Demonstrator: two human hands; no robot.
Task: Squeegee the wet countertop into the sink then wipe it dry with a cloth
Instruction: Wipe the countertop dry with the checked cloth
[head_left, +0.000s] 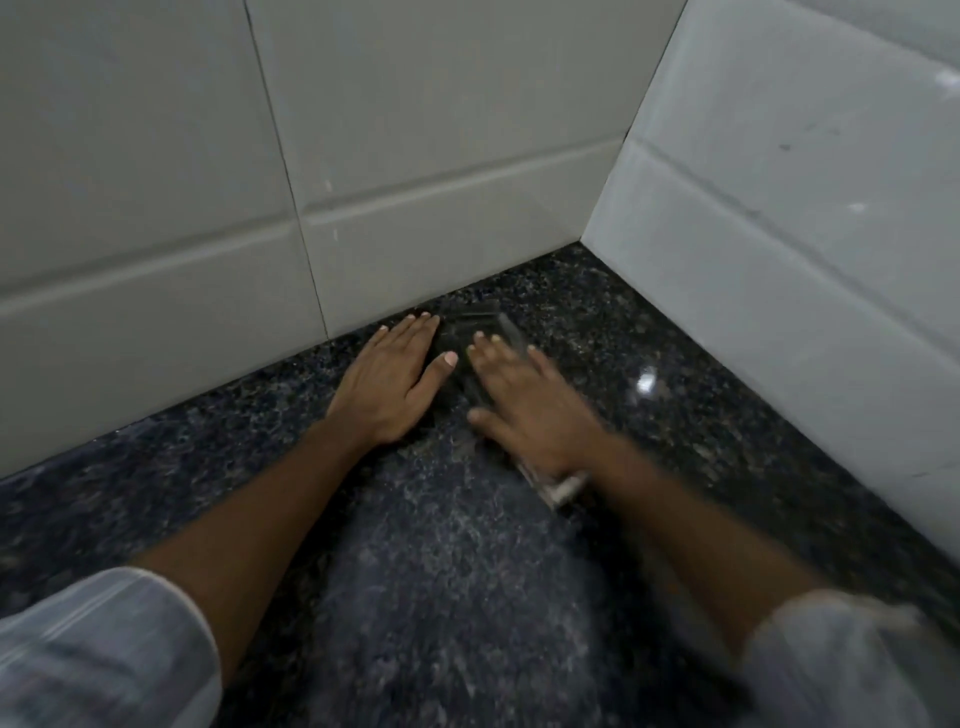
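The dark speckled granite countertop (447, 561) fills the lower view, with a paler wet streak down its middle. A dark, partly see-through tool, apparently the squeegee (470, 330), lies near the back wall; a whitish end of it (563, 488) pokes out under my right wrist. My right hand (530, 410) presses down on the squeegee with spread fingers and is blurred. My left hand (392, 382) lies flat on the counter beside it, fingers together, thumb tip touching the tool's left side. No sink or cloth is in view.
Grey-white wall tiles (208, 182) rise right behind the hands. A second tiled wall (779, 234) closes the right side, forming a corner at the back right. A light glare spot (645, 383) shines on the counter. Pale sleeves cover both upper forearms.
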